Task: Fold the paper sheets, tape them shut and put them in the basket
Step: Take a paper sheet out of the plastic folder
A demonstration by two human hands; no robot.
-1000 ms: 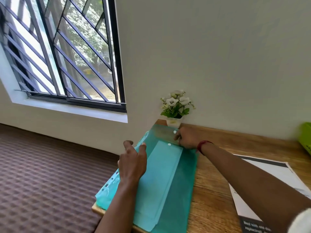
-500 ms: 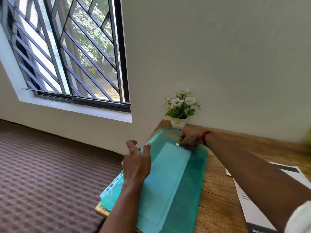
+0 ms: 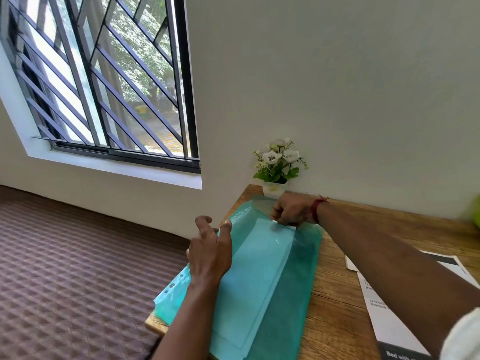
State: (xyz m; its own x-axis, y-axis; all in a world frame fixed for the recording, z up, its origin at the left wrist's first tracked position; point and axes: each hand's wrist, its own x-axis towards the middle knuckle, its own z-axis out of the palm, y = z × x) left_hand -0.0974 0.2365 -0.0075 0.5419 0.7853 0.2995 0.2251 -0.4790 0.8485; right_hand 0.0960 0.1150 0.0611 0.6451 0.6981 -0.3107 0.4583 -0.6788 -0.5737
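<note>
- Fingers (image 3: 205, 224) of the left hand (image 3: 210, 255), at lower centre of the frame, lie loosely spread and mostly straight. They press on the left part of the teal sheet (image 3: 291, 307) and grip nothing.
- That teal sheet lies lengthwise on the wooden table (image 3: 335, 294), and its punched-hole edge hangs a little past the table's left edge.
- Down its middle runs a paler panel (image 3: 259, 268). It reads as a layer folded over, though it cannot be told whether it is a flap of the sheet or separate paper inside.
- At lower right, apart from the teal sheet, a white printed sheet (image 3: 405, 320) lies flat and unfolded on the table.
- Farther up, near the centre, the right hand (image 3: 293, 211) has its fingers (image 3: 279, 216) curled, pinching the far end of the paler panel.
- The task looks to be in its early part: one fold is being set or creased. No tape shows and nothing looks sealed, so taping and the basket are left, and the printed sheet looks untouched.
- A blurred green shape (image 3: 476, 213) at the right edge may be the basket; too little of it shows to say.
- Beyond the right hand, a small pot of white flowers (image 3: 276, 165) stands against the wall, and a barred window (image 3: 104, 87) fills the upper left.
</note>
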